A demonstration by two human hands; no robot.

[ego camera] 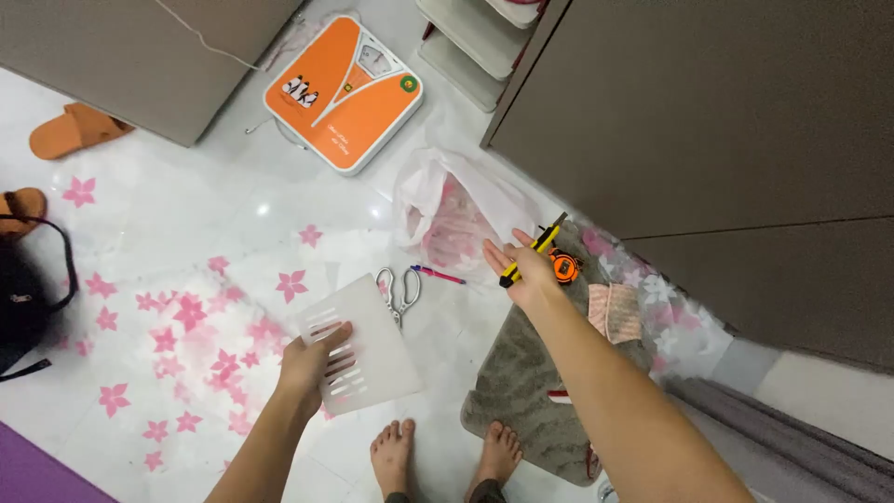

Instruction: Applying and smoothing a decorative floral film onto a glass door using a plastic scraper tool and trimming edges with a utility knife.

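My left hand (312, 361) grips the near edge of a white flat slotted plastic panel (368, 335), held out over the floor. My right hand (523, 270) is stretched forward, palm up, with a yellow and black utility knife (533, 248) lying across its fingers. Just past that hand an orange tape measure (564, 266) rests on the grey mat. Silver scissors (400, 291) and a pink pen (440, 275) lie on the floor between my hands. My bare feet (445, 452) stand at the bottom of the view.
An orange bathroom scale (343, 91) sits at the back. A white plastic bag (456, 216), a grey mat (531, 382) with pink cloth (615, 312), grey cabinets (708, 121), orange slippers (74, 130) and a black bag (26, 298) surround me. The floor has pink flower tiles (191, 312).
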